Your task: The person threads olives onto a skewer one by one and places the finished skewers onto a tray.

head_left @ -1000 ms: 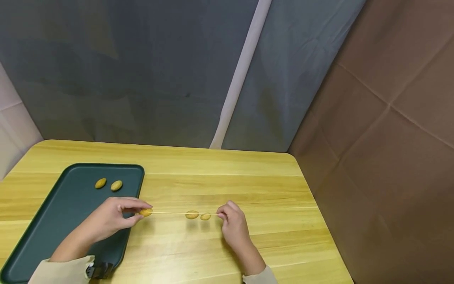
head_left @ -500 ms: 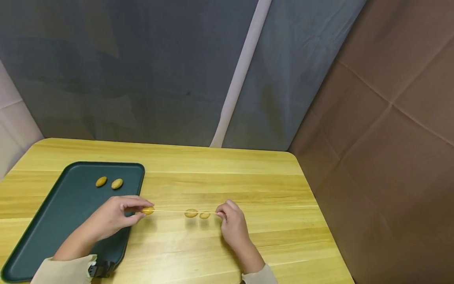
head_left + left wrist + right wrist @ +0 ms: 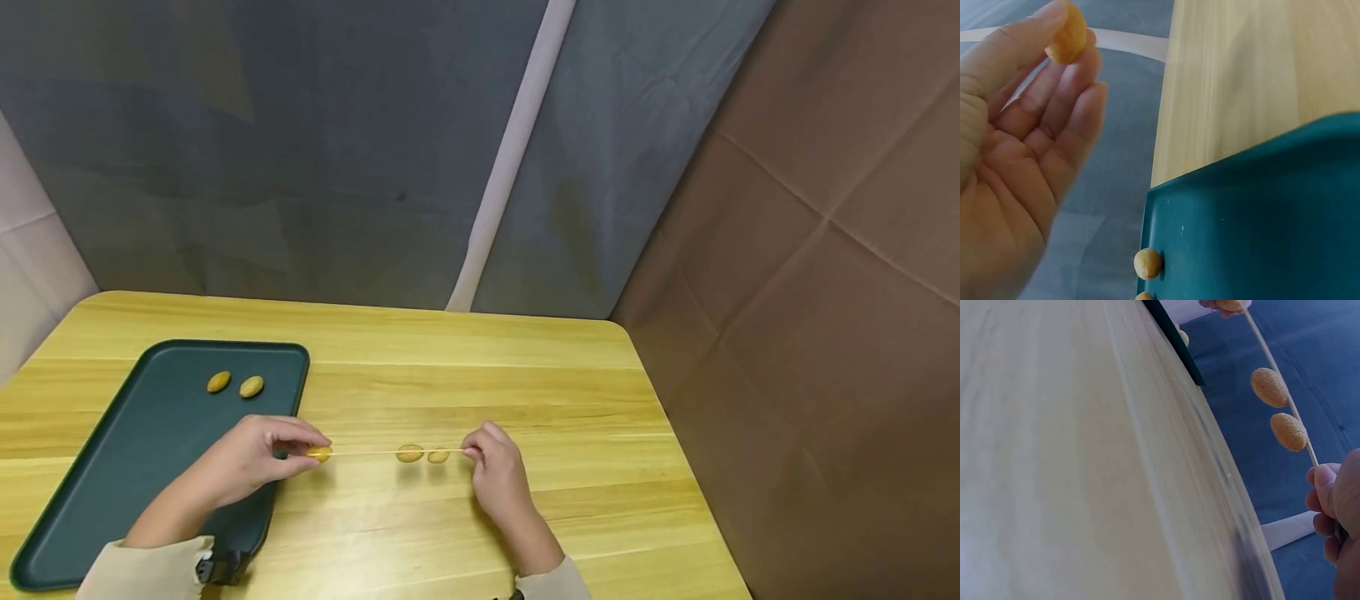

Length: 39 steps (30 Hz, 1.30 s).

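Note:
A thin wooden skewer [image 3: 367, 453] runs level above the table between my hands. My right hand [image 3: 498, 479] pinches its right end between thumb and curled fingers. Two small yellow-orange oval fruits, kumquat-like, are on the skewer near that hand: the larger fruit [image 3: 409, 453] and the smaller fruit [image 3: 438, 456], with a narrow gap between them. At the left end, my left hand [image 3: 255, 457] pinches another such oval fruit [image 3: 1071, 39] between thumb and fingertips. The skewer meets that fruit; how far it goes in is hidden.
A dark green tray [image 3: 161, 467] lies on the wooden table [image 3: 540, 375] at the left, partly under my left forearm. Two loose oval fruits, one darker [image 3: 219, 382] and one paler [image 3: 251, 386], lie near its far edge. Grey and brown cloth hangs behind and at right.
My left hand and its fruit have shifted slightly right, a little closer to my right hand. The two fruits on the skewer keep their places. The whole view drifts slightly.

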Each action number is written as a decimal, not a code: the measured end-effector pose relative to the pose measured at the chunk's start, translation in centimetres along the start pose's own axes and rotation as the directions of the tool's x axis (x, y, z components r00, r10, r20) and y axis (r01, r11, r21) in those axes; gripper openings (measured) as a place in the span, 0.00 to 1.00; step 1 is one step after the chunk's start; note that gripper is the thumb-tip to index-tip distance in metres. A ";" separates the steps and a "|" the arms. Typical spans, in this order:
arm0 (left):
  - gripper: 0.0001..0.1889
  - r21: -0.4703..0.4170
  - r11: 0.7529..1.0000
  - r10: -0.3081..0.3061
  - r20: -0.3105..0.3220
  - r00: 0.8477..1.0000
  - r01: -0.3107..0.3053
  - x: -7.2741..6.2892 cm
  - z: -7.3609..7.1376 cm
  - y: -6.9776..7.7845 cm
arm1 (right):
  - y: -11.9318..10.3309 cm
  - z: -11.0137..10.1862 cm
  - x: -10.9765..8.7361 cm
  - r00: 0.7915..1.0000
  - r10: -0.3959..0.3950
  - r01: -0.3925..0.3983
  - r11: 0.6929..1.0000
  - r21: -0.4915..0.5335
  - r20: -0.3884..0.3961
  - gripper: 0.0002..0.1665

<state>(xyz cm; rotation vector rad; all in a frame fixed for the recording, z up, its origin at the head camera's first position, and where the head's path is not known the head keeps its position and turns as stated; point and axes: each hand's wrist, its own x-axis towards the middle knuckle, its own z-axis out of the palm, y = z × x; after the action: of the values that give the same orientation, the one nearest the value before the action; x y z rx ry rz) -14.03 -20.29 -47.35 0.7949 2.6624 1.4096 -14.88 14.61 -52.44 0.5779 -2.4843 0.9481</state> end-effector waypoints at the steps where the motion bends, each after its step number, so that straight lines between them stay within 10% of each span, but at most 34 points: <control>1: 0.09 0.002 1.000 -0.002 0.005 1.000 0.002 0.0 0.0 0.0 | 0.0 0.0 0.0 1.000 0.004 -0.004 1.000 0.000 0.003 0.07; 39: 0.10 0.113 0.994 -0.004 0.108 0.994 -0.008 1.3 1.5 1.6 | -0.6 0.1 0.0 0.995 -0.099 0.096 0.991 -0.091 -0.019 0.10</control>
<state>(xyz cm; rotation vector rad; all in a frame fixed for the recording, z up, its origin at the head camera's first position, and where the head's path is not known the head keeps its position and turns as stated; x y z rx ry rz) -14.08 -17.88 -46.72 0.8561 2.6787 1.1889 -14.56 14.09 -52.22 0.6485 -2.4396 0.7978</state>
